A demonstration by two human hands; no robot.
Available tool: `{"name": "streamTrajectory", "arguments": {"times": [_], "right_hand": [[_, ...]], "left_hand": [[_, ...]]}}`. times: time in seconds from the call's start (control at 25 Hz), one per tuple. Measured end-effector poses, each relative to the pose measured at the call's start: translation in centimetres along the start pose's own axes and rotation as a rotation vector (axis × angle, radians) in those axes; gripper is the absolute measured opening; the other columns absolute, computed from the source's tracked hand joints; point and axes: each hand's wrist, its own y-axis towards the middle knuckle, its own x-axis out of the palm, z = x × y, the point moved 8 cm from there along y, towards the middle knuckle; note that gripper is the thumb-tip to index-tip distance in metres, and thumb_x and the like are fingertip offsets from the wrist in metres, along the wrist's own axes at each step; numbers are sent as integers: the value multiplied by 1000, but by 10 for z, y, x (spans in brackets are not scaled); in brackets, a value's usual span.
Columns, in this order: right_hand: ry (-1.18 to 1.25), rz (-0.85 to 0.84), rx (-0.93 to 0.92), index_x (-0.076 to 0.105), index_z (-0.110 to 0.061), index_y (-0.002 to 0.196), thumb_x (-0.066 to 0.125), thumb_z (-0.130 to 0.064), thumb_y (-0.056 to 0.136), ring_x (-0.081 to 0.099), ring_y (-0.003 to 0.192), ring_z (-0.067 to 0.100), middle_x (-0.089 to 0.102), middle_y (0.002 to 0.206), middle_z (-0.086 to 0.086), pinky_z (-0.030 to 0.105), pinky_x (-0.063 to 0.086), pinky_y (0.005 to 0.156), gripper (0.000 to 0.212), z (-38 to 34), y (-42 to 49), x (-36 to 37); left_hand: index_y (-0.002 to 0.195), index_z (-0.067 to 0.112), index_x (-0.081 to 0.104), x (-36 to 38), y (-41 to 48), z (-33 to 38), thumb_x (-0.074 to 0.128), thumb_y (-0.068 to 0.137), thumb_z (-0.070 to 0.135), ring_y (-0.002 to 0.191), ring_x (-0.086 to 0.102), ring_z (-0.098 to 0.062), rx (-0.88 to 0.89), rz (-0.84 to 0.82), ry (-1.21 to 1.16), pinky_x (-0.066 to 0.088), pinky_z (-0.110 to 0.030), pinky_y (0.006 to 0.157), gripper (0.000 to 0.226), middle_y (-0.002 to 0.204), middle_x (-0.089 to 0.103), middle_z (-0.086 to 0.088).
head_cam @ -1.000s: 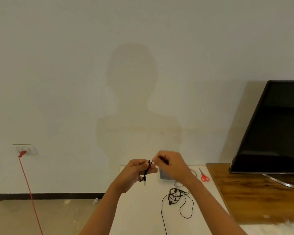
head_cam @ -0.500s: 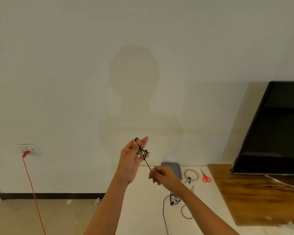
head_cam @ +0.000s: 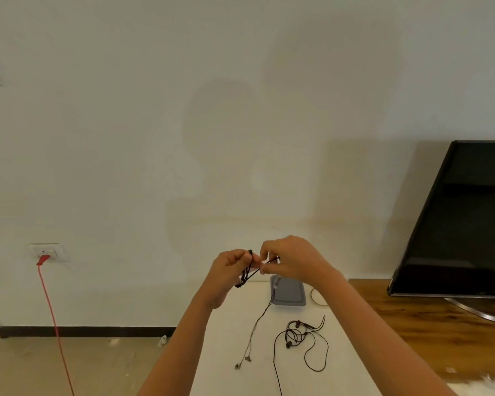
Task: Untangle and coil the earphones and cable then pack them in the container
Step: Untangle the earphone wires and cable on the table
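Now left hand [head_cam: 229, 267] and right hand [head_cam: 295, 261] pinch cord [head_cam: 247, 274] above white table [head_cam: 226, 338], television [head_cam: 463, 224] nearby.

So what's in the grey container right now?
The grey container looks mostly bare; only one end of a pale earphone cable lies at its left edge. Its far end is hidden behind the right hand.

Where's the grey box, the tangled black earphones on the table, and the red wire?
grey container [head_cam: 290, 294], head view, on its bare flat middle.
tangled black earphones [head_cam: 295, 335], head view, on the knot of loops.
red wire [head_cam: 42, 260], head view, on its plug at the wall socket.
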Motion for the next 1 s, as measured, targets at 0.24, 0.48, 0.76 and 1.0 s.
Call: {"name": "streamTrajectory", "arguments": {"times": [0.24,0.48,0.76,1.0], "right_hand": [[-21,-100,-124,63,-17,94,68,-28,82,56,77,11,68,88,-4,26,45,68,17,-6,12,-11],[665,83,2,67,-21,78,71,-21,83,52,55,7,65,64,-7,16,44,55,6,20,6,-1],[1200,144,240,63,-16,78,48,-34,96,51,51,10,60,59,-4,20,44,54,29,12,-44,99],[610,230,249,63,-21,72,54,-39,87,50,52,7,59,60,-2,21,40,52,25,-5,-68,76]], "left_hand": [[100,7,69,18,-12,-3,44,101,20,94,72,-20,-37,-200,39,54,-25,77,28,100,74,-10],[87,10,64,25,-21,1,46,99,16,58,56,-8,-123,-250,-367,46,-68,89,22,80,69,-6],[86,12,61,-1,-14,33,49,93,19,119,57,-41,162,-124,-856,46,-70,86,16,118,68,-16],[84,14,62,-10,-4,6,43,99,20,122,58,-23,50,59,-395,49,-48,87,25,119,70,0]]}}
